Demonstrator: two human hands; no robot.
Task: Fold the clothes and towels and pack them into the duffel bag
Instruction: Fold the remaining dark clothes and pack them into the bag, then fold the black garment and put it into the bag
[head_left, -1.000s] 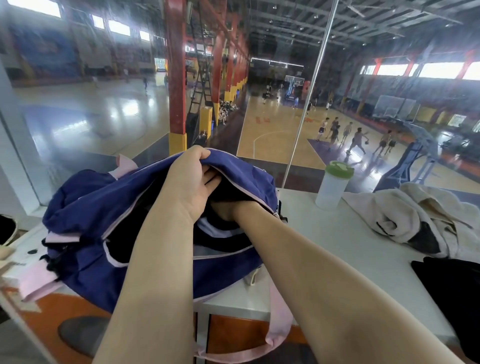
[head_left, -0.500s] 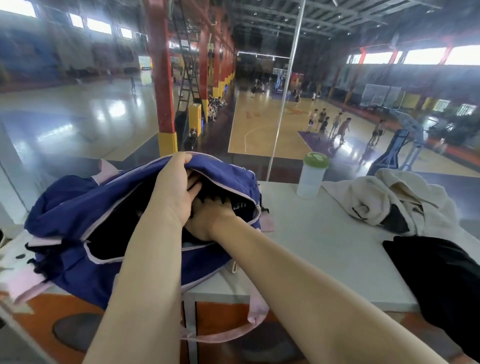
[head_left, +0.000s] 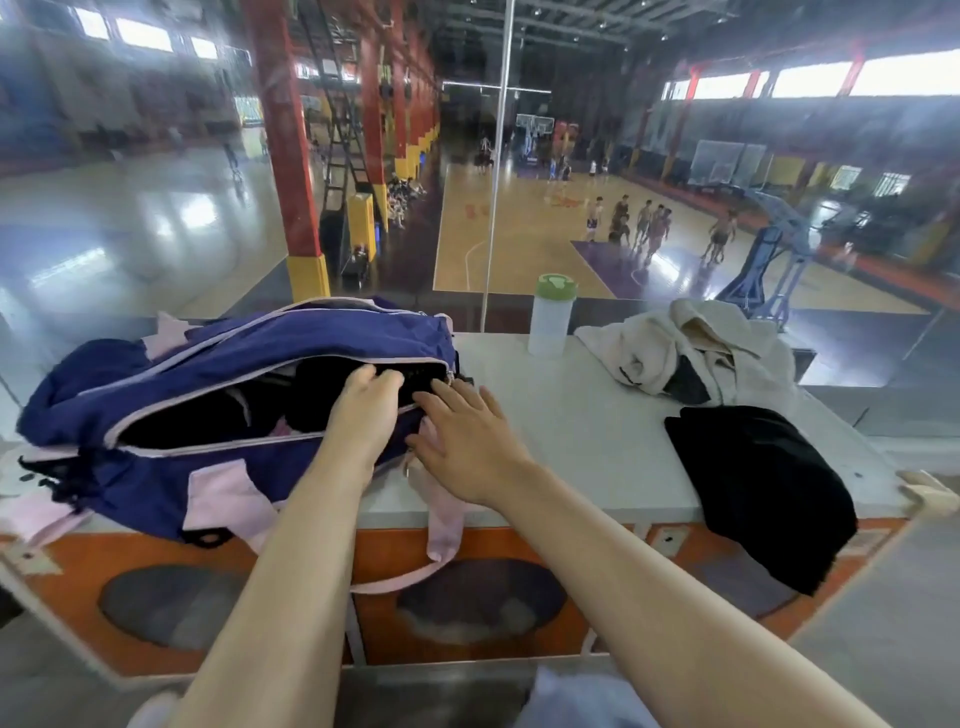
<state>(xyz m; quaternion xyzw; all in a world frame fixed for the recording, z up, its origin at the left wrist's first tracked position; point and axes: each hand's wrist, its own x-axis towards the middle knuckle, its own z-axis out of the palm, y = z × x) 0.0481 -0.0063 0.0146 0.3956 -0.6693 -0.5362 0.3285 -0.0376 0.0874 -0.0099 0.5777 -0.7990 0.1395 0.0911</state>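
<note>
— Can you read anything from here? A brand on the duffel bag (head_left: 270, 343), maybe?

— No. No lettering legible on it, nor on the bottle (head_left: 551, 317). There are reddish marks on the court floor (head_left: 524, 244), but too blurred to make out.

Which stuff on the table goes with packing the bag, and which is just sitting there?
For the job:
duffel bag
cream towel
black garment
left hand, fingers in the bag opening
right hand, flat by the bag's end

Just lying about:
bottle with green lid
</note>
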